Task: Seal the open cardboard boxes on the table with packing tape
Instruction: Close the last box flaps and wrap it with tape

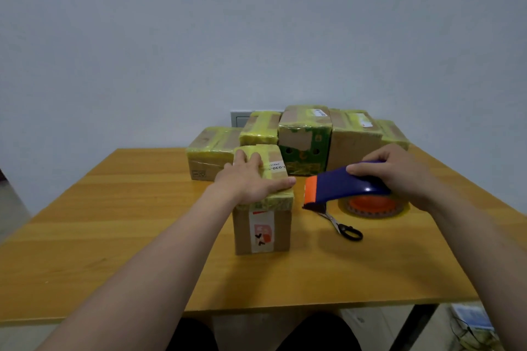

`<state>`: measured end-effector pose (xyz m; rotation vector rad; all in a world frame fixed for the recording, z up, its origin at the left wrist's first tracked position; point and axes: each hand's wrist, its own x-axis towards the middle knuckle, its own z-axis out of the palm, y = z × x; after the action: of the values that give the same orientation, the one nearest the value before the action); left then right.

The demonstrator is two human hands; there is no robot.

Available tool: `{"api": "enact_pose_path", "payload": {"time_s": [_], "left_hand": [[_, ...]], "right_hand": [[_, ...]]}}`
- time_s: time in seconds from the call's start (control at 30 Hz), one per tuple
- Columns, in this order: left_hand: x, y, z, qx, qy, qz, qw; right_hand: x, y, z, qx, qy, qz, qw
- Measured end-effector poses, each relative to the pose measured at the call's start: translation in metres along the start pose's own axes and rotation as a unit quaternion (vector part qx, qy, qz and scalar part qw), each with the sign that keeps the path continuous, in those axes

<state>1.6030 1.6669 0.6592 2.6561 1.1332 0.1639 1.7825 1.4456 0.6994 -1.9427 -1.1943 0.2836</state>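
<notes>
A small cardboard box (262, 232) stands near the middle of the wooden table (114, 236), its top covered in yellowish tape and a white label on its front. My left hand (251, 179) lies flat on that top with straight fingers, pressing on it. To the right, my right hand (399, 174) grips a blue and orange tape dispenser (336, 186) holding a roll of tape (373, 206), its orange end pointing at the box.
Several taped cardboard boxes (302, 139) are stacked at the table's far edge against the wall. Black-handled scissors (342, 226) lie on the table just under and in front of the dispenser. A table leg and some clutter (473, 325) show at the lower right.
</notes>
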Motion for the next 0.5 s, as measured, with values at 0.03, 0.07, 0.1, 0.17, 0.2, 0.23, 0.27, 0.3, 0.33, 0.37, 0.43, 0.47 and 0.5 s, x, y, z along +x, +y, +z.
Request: {"api": "enact_pose_path", "payload": {"time_s": [0.03, 0.07, 0.1, 0.17, 0.2, 0.23, 0.27, 0.3, 0.33, 0.37, 0.43, 0.47, 0.5], "left_hand": [[0.0, 0.0, 0.0, 0.002, 0.001, -0.001, 1.0], [-0.001, 0.0, -0.001, 0.005, 0.002, 0.0, 1.0], [-0.001, -0.001, -0.001, 0.01, 0.004, 0.004, 1.0], [-0.002, -0.003, -0.005, 0.013, -0.001, 0.027, 1.0], [-0.002, -0.005, -0.008, 0.007, -0.007, 0.046, 0.999], [-0.003, -0.008, -0.011, -0.005, -0.018, 0.068, 0.998], [-0.004, -0.011, -0.015, -0.021, -0.033, 0.091, 0.995], [-0.006, -0.016, -0.018, -0.04, -0.053, 0.114, 0.991], [-0.008, -0.02, -0.021, -0.06, -0.072, 0.133, 0.987], [-0.01, -0.024, -0.025, -0.077, -0.087, 0.146, 0.982], [-0.015, -0.029, -0.03, -0.099, -0.107, 0.142, 0.979], [-0.018, -0.029, -0.033, -0.098, -0.113, 0.126, 0.981], [-0.021, -0.026, -0.034, -0.086, -0.116, 0.101, 0.984]], "right_hand": [[0.001, -0.003, -0.002, 0.023, 0.024, -0.002, 0.999], [0.002, -0.006, -0.002, 0.051, 0.05, -0.003, 0.997], [0.004, -0.007, -0.001, 0.077, 0.078, -0.004, 0.994], [0.007, -0.011, 0.004, 0.119, 0.136, -0.005, 0.984], [0.008, -0.014, 0.007, 0.138, 0.161, -0.006, 0.977], [0.01, -0.015, 0.011, 0.158, 0.179, -0.009, 0.971], [0.012, -0.017, 0.015, 0.176, 0.19, -0.014, 0.966], [0.013, -0.02, 0.019, 0.193, 0.198, -0.018, 0.961], [0.014, -0.024, 0.023, 0.209, 0.204, -0.019, 0.956], [0.015, -0.027, 0.027, 0.228, 0.211, -0.018, 0.951], [0.017, -0.035, 0.036, 0.265, 0.218, -0.015, 0.939], [0.019, -0.038, 0.041, 0.279, 0.22, -0.013, 0.935], [0.02, -0.041, 0.046, 0.292, 0.222, -0.009, 0.93]]}}
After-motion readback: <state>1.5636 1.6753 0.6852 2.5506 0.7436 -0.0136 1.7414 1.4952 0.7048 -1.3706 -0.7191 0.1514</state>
